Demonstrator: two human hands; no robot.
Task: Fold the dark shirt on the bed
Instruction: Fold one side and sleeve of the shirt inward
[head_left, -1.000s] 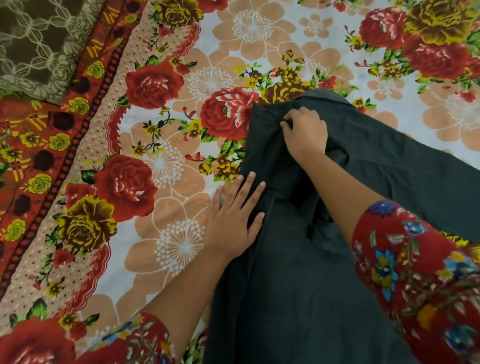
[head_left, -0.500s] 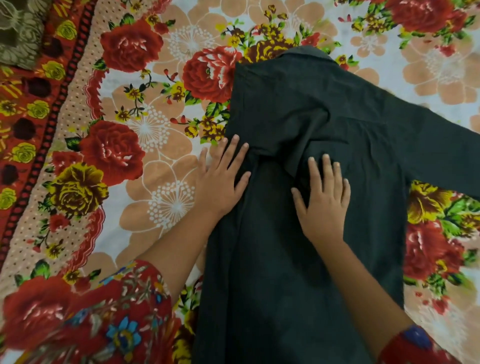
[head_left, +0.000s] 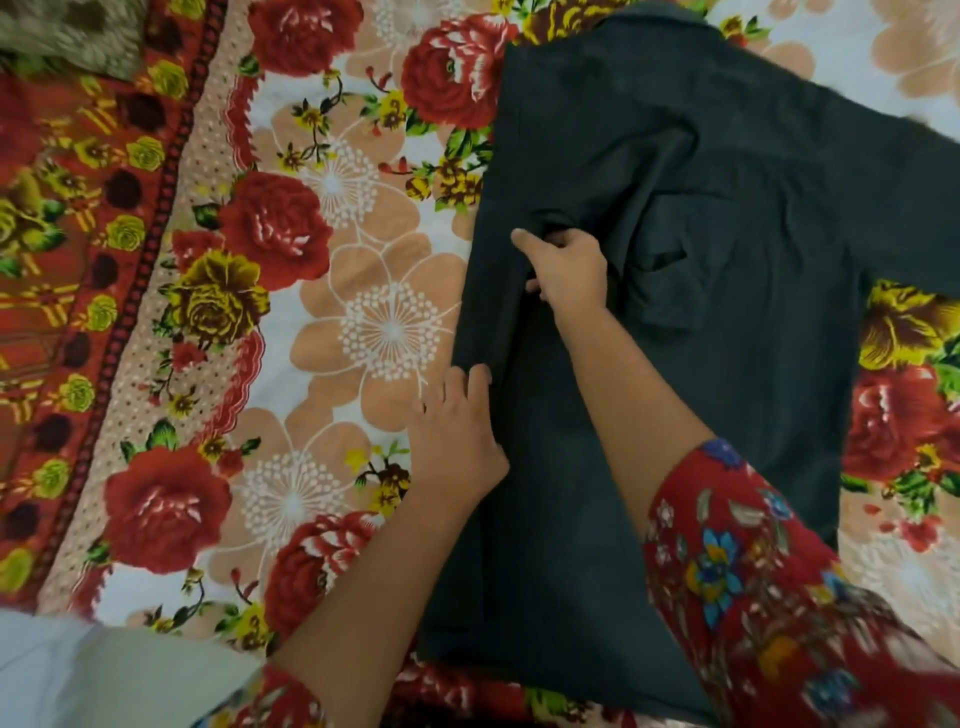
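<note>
The dark shirt (head_left: 727, 270) lies spread on the flowered bed sheet (head_left: 363, 322), collar at the top, one sleeve reaching off the right edge. Its left side is folded inward, forming a straight left edge. My right hand (head_left: 566, 270) pinches a bunch of the folded fabric near the shirt's middle left. My left hand (head_left: 457, 431) rests at the shirt's left edge lower down, fingertips curled onto the fold; whether it grips the cloth I cannot tell.
An olive patterned cloth (head_left: 67, 41) lies at the top left corner. A pale cloth (head_left: 104, 675) shows at the bottom left. The sheet's red border band (head_left: 62, 312) runs down the left side.
My right hand went from lying flat on the shirt to pinching fabric further left and up. My left hand slid down along the left edge. The view shifted lower.
</note>
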